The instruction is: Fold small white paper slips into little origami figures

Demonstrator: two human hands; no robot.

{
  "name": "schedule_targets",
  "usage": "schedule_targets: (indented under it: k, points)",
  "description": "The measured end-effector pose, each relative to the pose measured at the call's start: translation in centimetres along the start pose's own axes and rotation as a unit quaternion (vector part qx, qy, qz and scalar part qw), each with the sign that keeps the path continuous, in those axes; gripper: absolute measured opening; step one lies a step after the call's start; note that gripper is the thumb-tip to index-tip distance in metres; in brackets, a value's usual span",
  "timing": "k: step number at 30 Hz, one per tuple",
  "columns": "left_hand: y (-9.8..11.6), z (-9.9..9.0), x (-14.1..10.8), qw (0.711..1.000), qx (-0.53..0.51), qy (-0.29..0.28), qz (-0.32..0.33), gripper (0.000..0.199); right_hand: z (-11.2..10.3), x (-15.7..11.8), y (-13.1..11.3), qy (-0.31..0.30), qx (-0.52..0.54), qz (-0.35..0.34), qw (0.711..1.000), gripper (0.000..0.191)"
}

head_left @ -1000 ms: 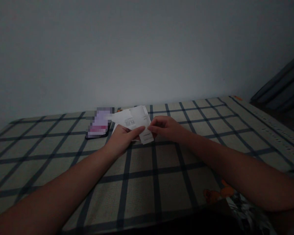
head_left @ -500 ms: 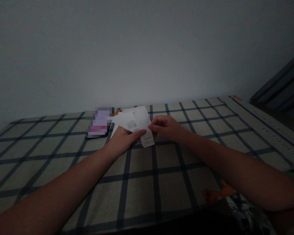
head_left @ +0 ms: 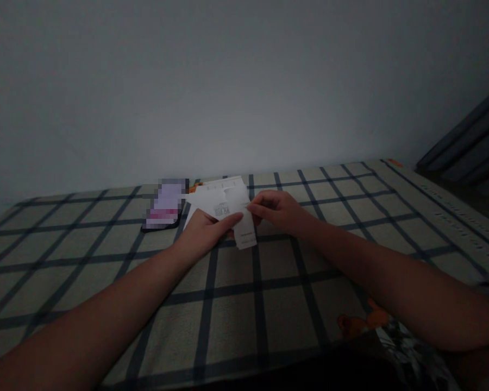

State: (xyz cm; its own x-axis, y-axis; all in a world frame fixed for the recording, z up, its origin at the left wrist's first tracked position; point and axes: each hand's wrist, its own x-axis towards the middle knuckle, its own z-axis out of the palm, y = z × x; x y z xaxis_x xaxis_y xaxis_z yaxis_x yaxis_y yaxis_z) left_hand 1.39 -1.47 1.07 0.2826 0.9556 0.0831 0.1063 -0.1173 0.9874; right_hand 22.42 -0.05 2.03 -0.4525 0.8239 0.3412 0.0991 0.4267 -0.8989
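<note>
A white printed paper slip [head_left: 245,232] with a square printed code is held between my two hands. My left hand [head_left: 206,231] is closed on it from the left, thumb lying across the top. On the right edge, the thumb and index finger of my right hand [head_left: 272,208] pinch the slip. Behind and partly under it lie white sheets [head_left: 228,183], which the slip and my left hand partly cover. How many layers the slip has, I cannot tell.
A phone [head_left: 165,203] with a blurred, lit screen lies to the left of the papers. Everything rests on a checked cloth [head_left: 236,315] that reaches a plain wall [head_left: 244,92]. Dark folded fabric [head_left: 472,136] hangs at the far right.
The slip has tilted and shifted slightly toward me at its lower end, and more of the white sheet's printed far edge shows. Both hands keep nearly the same place.
</note>
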Motion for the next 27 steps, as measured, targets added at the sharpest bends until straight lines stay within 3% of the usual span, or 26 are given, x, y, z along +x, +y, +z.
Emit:
schedule_targets:
  k: [6, 12, 18, 27]
  points:
    - [0.78, 0.17, -0.29, 0.999, 0.044, -0.004, 0.016, 0.039, 0.02, 0.10, -0.09, 0.001, 0.048, 0.048, 0.998, 0.026]
    - [0.59, 0.27, -0.29, 0.999, 0.038, -0.014, 0.008, 0.039, -0.03, 0.04, -0.43, 0.013, 0.043, 0.035, 0.998, 0.025]
    - [0.80, 0.34, -0.48, 0.999, 0.047, -0.020, 0.011, 0.039, 0.00, 0.14, -0.12, 0.012, 0.104, 0.064, 0.992, 0.026]
    - [0.88, 0.29, -0.58, 0.998, 0.051, -0.037, 0.009, 0.040, -0.01, 0.01, -0.44, 0.045, 0.091, 0.031, 0.994, 0.027]
